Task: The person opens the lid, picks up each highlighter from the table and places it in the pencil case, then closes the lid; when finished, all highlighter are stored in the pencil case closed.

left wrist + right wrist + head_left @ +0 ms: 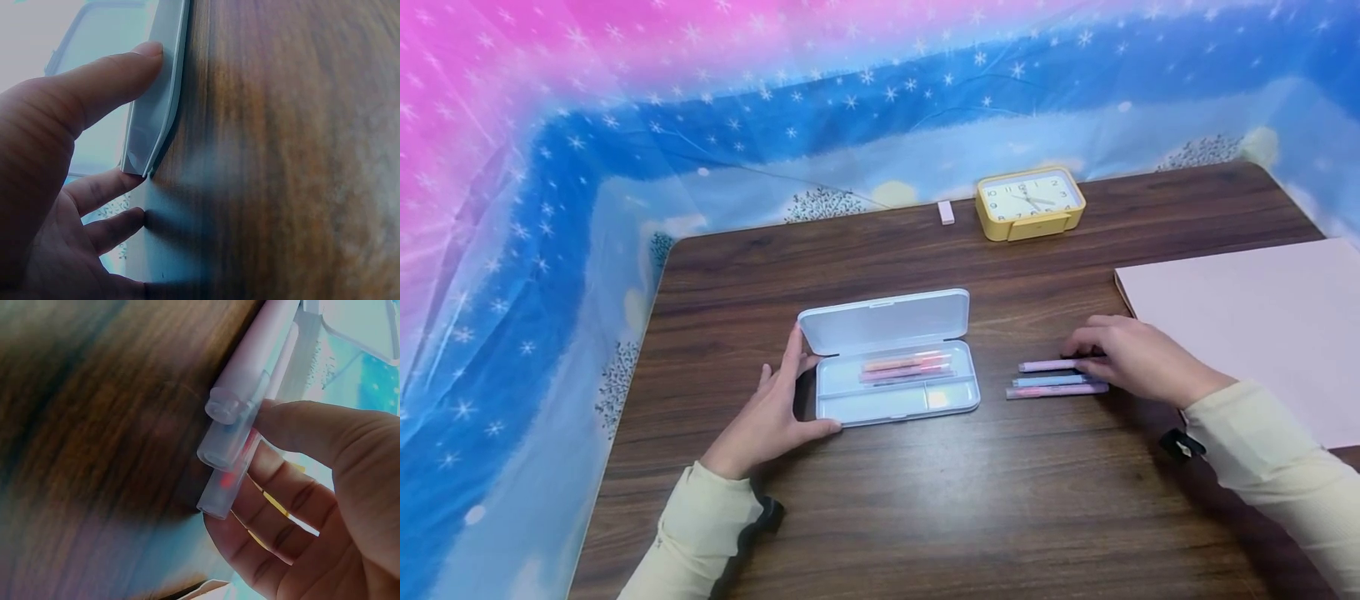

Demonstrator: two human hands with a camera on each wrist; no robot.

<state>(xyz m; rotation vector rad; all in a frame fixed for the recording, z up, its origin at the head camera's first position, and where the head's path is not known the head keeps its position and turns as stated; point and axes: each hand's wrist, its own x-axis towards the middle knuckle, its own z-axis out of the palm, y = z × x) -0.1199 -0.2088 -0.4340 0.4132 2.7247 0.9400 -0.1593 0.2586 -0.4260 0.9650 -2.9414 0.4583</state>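
Observation:
A white pencil case lies with its lid raised; a clear-wrapped bundle of pink and orange pens sits in its rear compartment. My left hand spans the case's left end, thumb against the front wall and a finger at the lid's left corner, fingers fairly straight. To the right, a blue pen and a pink-lilac pen lie beside a lilac pen. My right hand pinches the lilac pen near its right end, thumb in front and fingers behind.
A small pale block occupies the case's front right compartment. Behind stand a yellow clock and a small pinkish-white block. A large pale pink board or box lies at the right of the brown table.

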